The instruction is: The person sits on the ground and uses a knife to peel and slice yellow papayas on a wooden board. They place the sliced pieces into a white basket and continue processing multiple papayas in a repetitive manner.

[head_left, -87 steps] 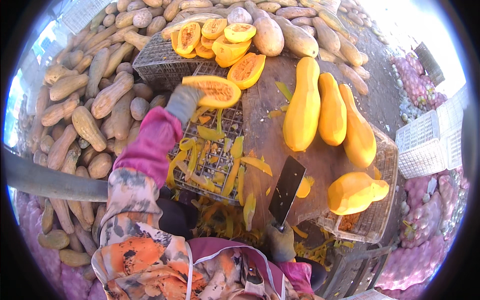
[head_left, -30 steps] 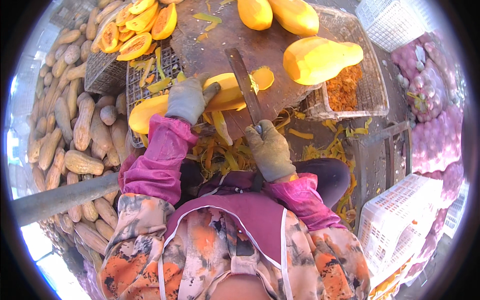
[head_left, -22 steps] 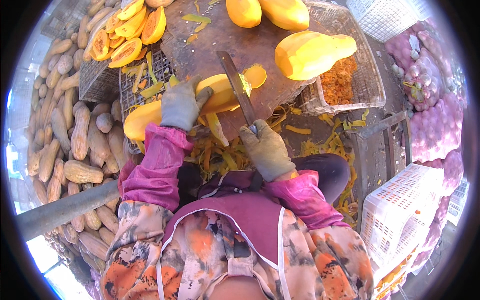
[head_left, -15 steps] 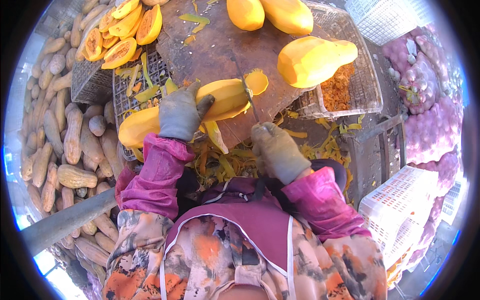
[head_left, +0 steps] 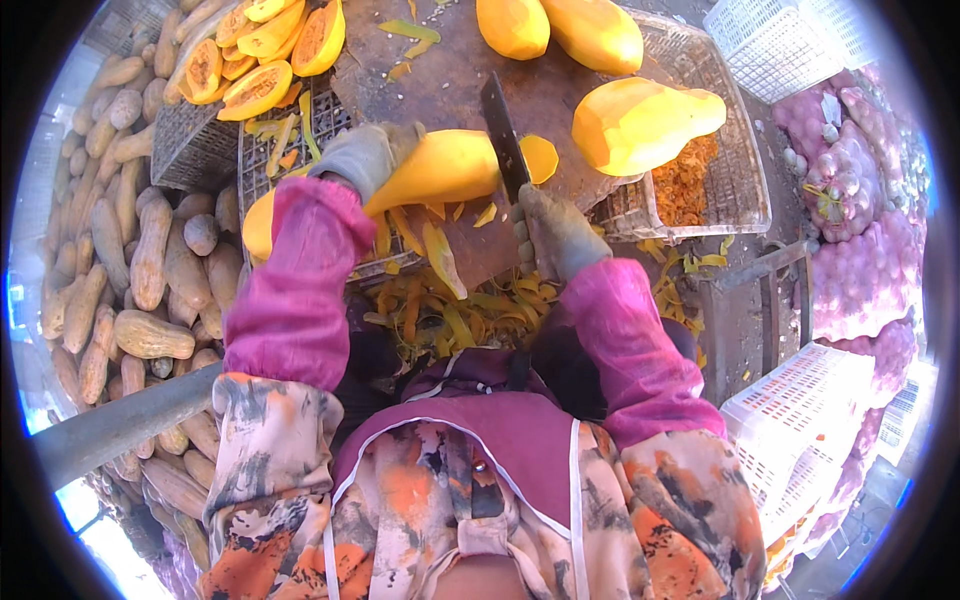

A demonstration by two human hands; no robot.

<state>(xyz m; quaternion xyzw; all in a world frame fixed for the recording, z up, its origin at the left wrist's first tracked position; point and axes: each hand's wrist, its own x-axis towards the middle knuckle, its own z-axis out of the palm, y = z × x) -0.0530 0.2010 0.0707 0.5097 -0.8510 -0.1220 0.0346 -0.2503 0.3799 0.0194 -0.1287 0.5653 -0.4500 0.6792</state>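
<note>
A long peeled yellow squash point(head_left: 450, 168) lies across the board point(head_left: 420, 85), slanting from lower left to upper right. My left hand point(head_left: 372, 158), in a grey glove, is wrapped over its middle. In my gloved right hand point(head_left: 555, 228) is the handle of a broad, dark-bladed knife point(head_left: 503, 125). Its blade stands just off the squash's right end, between it and a cut-off round end piece point(head_left: 540, 158). A whole peeled squash point(head_left: 640, 125) lies to the right, and two peeled squashes point(head_left: 590, 35) sit farther back.
Squash halves point(head_left: 258, 92) are piled at the back left. Unpeeled squashes point(head_left: 150, 255) heap up at the left. A crate point(head_left: 755, 215) at the right holds orange pulp point(head_left: 683, 185). Peelings point(head_left: 455, 310) litter the ground before me. Net bags point(head_left: 865, 260) and a white crate point(head_left: 790, 420) stand farther right.
The knife has swung from lying across the squash to a raised, more upright position. My left hand has turned over the squash, and its forearm has lifted. My right hand has moved slightly up and right.
</note>
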